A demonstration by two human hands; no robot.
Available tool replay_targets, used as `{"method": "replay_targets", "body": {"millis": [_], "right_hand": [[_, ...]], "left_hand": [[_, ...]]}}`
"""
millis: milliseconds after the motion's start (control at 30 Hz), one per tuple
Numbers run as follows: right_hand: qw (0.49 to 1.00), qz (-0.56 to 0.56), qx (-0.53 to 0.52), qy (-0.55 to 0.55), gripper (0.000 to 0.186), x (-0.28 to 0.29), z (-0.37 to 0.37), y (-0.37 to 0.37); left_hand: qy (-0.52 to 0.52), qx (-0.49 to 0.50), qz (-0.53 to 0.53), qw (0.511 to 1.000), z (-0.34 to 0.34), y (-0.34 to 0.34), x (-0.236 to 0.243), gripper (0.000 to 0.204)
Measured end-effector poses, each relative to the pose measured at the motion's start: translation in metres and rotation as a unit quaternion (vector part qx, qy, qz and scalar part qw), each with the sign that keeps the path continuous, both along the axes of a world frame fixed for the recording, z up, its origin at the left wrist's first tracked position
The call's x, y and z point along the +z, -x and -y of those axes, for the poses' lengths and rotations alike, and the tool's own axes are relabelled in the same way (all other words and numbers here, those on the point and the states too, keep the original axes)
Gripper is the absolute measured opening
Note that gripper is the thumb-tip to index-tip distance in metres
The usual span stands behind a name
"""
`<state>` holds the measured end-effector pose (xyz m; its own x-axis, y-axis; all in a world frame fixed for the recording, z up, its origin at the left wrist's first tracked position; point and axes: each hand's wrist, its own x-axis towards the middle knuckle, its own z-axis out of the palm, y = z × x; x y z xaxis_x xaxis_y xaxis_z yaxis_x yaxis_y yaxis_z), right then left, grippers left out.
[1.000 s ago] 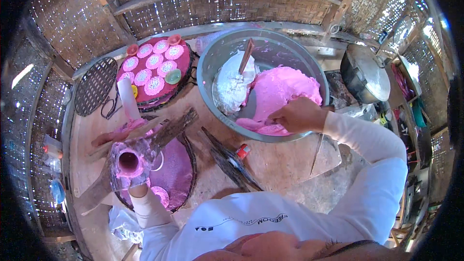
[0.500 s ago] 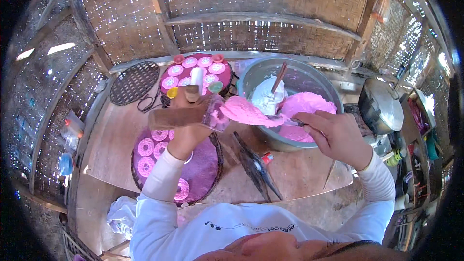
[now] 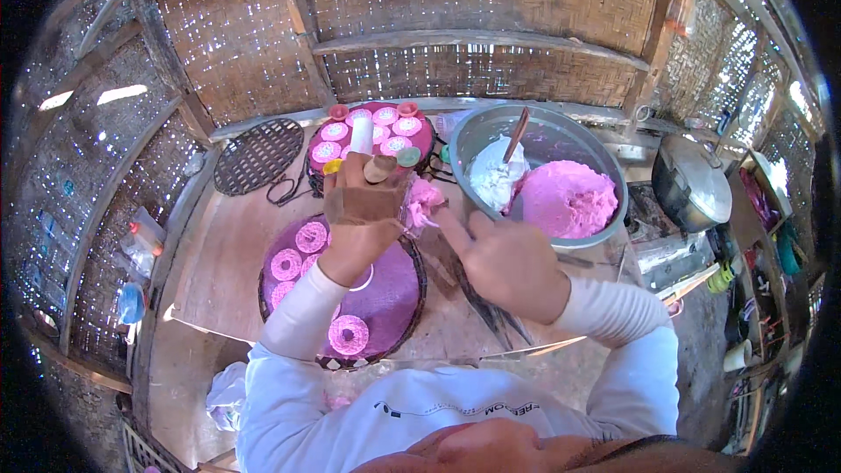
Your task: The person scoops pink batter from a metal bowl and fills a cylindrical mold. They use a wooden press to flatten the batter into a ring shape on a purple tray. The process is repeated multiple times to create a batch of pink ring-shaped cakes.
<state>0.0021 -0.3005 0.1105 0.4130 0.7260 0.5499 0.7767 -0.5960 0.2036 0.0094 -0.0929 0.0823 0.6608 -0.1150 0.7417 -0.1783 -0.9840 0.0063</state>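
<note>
My left hand [image 3: 355, 219] is wrapped round a wooden hand press [image 3: 372, 201] with a white upright piece [image 3: 361, 134]. Pink dough [image 3: 424, 201] bulges at the press's clear, plastic-looking end. My right hand [image 3: 517, 267], somewhat blurred, has its index finger stretched to that dough. A thin handle [image 3: 575, 260], seemingly of the spatula, sticks out behind my right hand; its blade is hidden. Right of the press, a grey basin [image 3: 624, 210] holds a pink dough mound [image 3: 568, 199] and a white mass [image 3: 498, 171] with a brown stick [image 3: 518, 134] standing in it.
A round purple-lined tray [image 3: 385, 298] with several pink rings [image 3: 349, 335] lies under my left forearm. Behind stands another tray with several patterned rounds [image 3: 334, 131] and small coloured cups [image 3: 408, 156]. A woven rack [image 3: 258, 156], dark tongs-like sticks [image 3: 491, 307] and a lidded pot [image 3: 692, 184] are around.
My right hand has moved left from the basin to the press. The long pink load on the spatula no longer shows; dough sits bunched at the press end. The press has turned.
</note>
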Motion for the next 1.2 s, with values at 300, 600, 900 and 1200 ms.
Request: {"method": "replay_targets", "body": {"millis": [300, 600, 900, 1200], "right_hand": [[0.978, -0.135, -0.061, -0.149, 0.028, 0.01, 0.041, 0.016], [0.914, -0.204, 0.005, -0.351, 0.024, -0.064, -0.002, -0.001], [0.916, -0.341, 0.051, -0.207, 0.025, -0.06, 0.039, 0.01], [0.913, -0.066, -0.371, 0.158, 0.02, -0.04, 0.168, -0.133]], "left_hand": [[0.105, 0.033, 0.19, 0.976, -0.033, -0.018, -0.011, 0.03], [0.322, -0.097, 0.285, 0.898, 0.003, -0.056, -0.042, 0.04], [0.296, 0.015, 0.11, 0.949, -0.026, -0.061, -0.038, 0.047], [0.647, -0.252, 0.08, 0.715, -0.066, 0.014, -0.03, 0.04]]}}
